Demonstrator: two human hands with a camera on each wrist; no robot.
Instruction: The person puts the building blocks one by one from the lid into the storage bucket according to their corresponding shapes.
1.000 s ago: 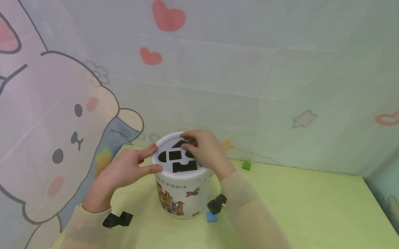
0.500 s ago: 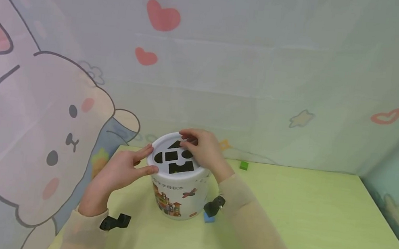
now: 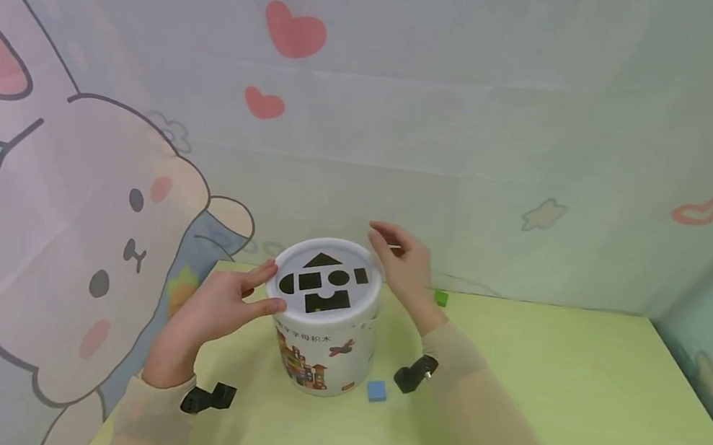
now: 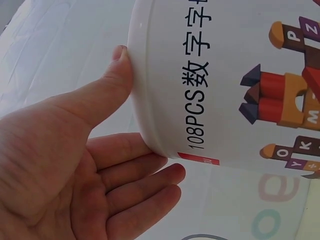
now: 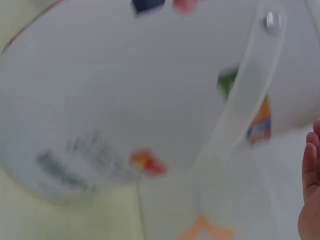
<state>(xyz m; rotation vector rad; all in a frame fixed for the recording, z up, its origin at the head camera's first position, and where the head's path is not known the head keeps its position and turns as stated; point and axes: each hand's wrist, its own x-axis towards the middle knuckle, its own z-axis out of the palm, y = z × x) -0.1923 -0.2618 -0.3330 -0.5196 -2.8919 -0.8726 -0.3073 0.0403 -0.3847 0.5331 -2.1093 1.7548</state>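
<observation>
A white toy-block bucket (image 3: pixel 316 360) stands on the table, with printed coloured blocks on its side. Its lid (image 3: pixel 300 260) has dark cut-out holes of several shapes. My left hand (image 3: pixel 227 303) touches the lid's left rim with thumb and fingertips. In the left wrist view, that hand (image 4: pixel 75 135) has its thumb and fingers spread apart against the rim. To the right of the lid and apart from it, my right hand (image 3: pixel 405 267) hangs with loosely bent fingers and nothing visible in them. In the blurred right wrist view only part of this hand (image 5: pixel 311 185) shows.
A blue block (image 3: pixel 376 391) lies on the table just right of the bucket's base. Behind my right wrist, a green block (image 3: pixel 441 299) sits near the far edge. The table (image 3: pixel 548 388) meets a printed cloth backdrop (image 3: pixel 406 126). The bucket's pale handle (image 5: pixel 245 95) hangs along its side.
My right hand has lifted off the lid and moved right, uncovering the round and small rectangular holes. More of the blue block shows. The left hand stays at the rim.
</observation>
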